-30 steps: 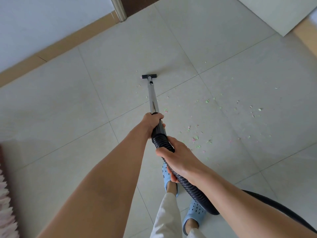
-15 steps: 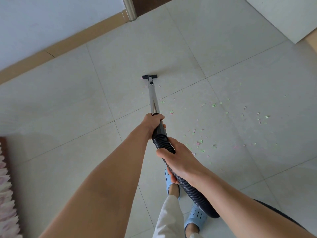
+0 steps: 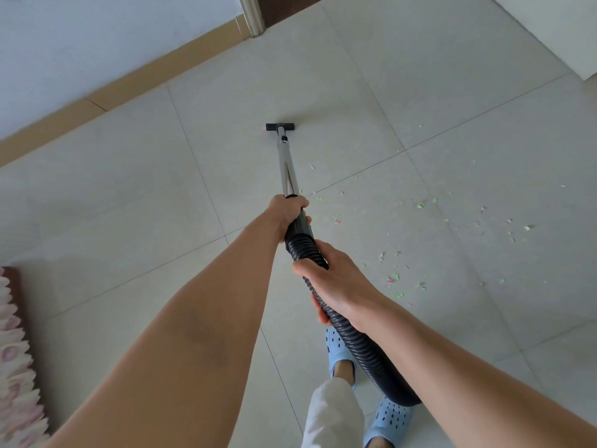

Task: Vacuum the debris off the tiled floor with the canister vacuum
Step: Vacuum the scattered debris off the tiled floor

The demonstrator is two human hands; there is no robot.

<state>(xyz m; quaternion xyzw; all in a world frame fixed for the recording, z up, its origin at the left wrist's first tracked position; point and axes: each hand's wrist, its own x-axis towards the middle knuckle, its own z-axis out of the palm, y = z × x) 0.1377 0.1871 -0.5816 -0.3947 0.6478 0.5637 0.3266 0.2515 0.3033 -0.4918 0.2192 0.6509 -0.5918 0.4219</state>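
Tiled floor [image 3: 420, 76] vacuuming partway | left hand [image 3: 286, 212] gripping wand [image 3: 286, 169], right hand [image 3: 329, 276] gripping hose [image 3: 355, 344] | nozzle [image 3: 280, 127] sitting left of debris [image 3: 420, 205] | most scraps remaining right of wand

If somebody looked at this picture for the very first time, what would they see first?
Probably the two bare arms reaching out from the bottom, with the left hand gripping the black cuff of the vacuum wand and the right hand holding the ribbed black hose just behind it. Next, the small black nozzle on the pale tiled floor, and the green and pink paper bits scattered to the right.
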